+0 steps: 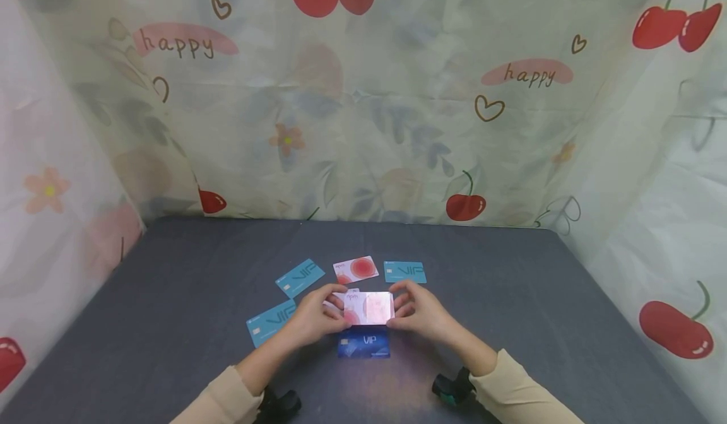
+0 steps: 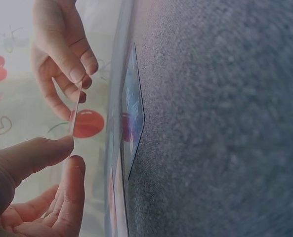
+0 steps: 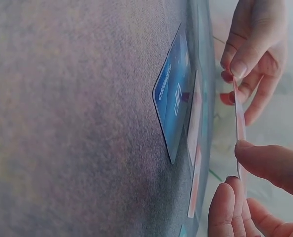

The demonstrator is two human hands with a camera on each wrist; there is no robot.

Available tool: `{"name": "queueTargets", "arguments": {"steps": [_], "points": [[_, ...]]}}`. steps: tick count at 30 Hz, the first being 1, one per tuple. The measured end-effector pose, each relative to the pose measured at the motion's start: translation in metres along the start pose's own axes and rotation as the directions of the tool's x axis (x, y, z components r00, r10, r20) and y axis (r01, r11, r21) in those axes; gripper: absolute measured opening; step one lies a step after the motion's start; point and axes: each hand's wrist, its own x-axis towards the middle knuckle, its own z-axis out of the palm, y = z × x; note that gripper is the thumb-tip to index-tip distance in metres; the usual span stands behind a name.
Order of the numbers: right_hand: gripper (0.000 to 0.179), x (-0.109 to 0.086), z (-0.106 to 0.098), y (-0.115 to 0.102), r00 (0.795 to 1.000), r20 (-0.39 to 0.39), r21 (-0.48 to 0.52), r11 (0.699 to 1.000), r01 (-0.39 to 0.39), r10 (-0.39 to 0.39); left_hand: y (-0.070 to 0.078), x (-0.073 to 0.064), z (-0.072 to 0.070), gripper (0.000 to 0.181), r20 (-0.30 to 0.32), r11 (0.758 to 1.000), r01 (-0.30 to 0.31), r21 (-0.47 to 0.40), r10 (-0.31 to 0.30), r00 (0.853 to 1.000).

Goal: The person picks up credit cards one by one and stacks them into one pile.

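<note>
A pink and white card (image 1: 356, 310) is held level above the table between both hands. My left hand (image 1: 315, 313) pinches its left end between thumb and fingers. At the other end my right hand (image 1: 419, 310) grips it the same way. Both wrist views show the card edge-on, raised off the cloth, with the left hand (image 2: 42, 182) and the right hand (image 3: 265, 182) at its two ends. Below it on the table lies a dark blue VIP card (image 1: 364, 343). Another pale card (image 1: 335, 299) is partly hidden behind the held one.
Light-blue VIP cards lie at the left (image 1: 267, 324), upper left (image 1: 300, 277) and upper right (image 1: 405, 272). Between the upper two is a pink card with red circles (image 1: 355, 269). The table (image 1: 500, 298) has a dark grey cloth, with printed curtains (image 1: 363, 127) around it.
</note>
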Motion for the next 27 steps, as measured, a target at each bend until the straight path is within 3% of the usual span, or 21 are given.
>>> {"name": "queueTargets", "arguments": {"steps": [27], "points": [[0.054,-0.0030,0.0038,-0.0009,0.999,0.043,-0.012,1.000,-0.006,0.007,-0.0022,-0.0087,-0.0065,0.055,0.047,1.000,0.002,-0.011,-0.001,0.999]]}}
